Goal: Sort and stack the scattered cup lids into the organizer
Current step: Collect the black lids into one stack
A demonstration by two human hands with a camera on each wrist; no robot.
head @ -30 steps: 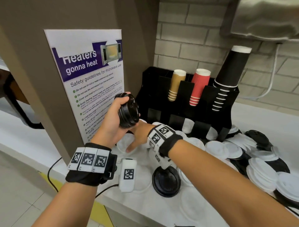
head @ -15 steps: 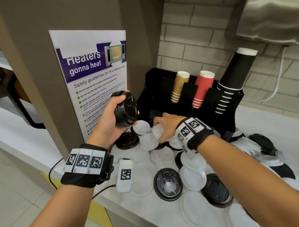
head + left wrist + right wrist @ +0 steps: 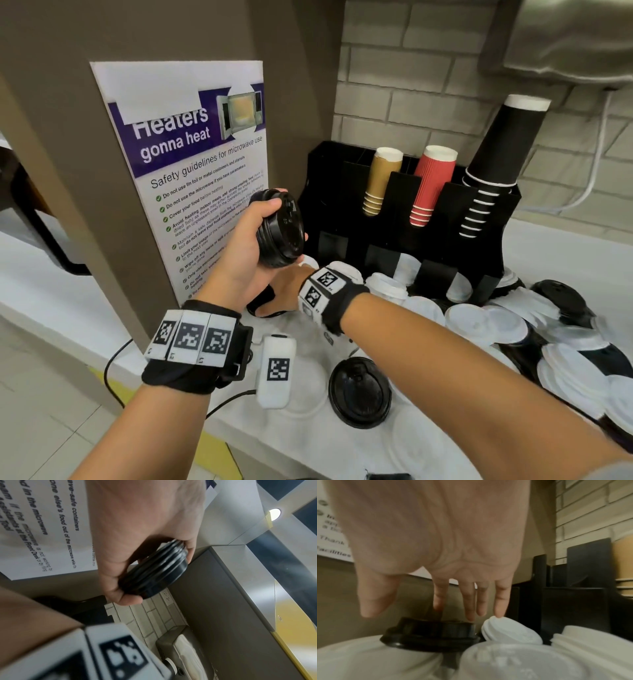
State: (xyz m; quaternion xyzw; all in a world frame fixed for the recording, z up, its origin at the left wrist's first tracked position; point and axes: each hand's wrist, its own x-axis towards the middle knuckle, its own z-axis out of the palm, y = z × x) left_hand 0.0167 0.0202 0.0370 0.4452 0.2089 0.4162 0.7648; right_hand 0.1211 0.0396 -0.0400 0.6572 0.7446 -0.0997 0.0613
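Note:
My left hand (image 3: 253, 240) grips a stack of black lids (image 3: 279, 228) on edge, raised in front of the poster; the left wrist view shows the thumb and fingers curled round the stack of black lids (image 3: 154, 573). Below it, my right hand (image 3: 281, 291) reaches to a single black lid (image 3: 262, 303) on the counter. In the right wrist view the right hand (image 3: 419, 614) has straight, spread fingers whose tips come down on this black lid (image 3: 429, 632); the little finger touches a tilted white lid (image 3: 510, 630). The black organizer (image 3: 329, 178) stands behind.
Gold cups (image 3: 380, 181), red cups (image 3: 431, 185) and black cups (image 3: 496, 161) fill the organizer's top slots. Several white and black lids litter the counter to the right. A lone black lid (image 3: 359, 390) and a white tagged device (image 3: 275, 371) lie near the front edge.
My right hand has left the white lids in front of the organizer and swung left, under the left hand, onto a black lid. The left hand keeps holding its stack.

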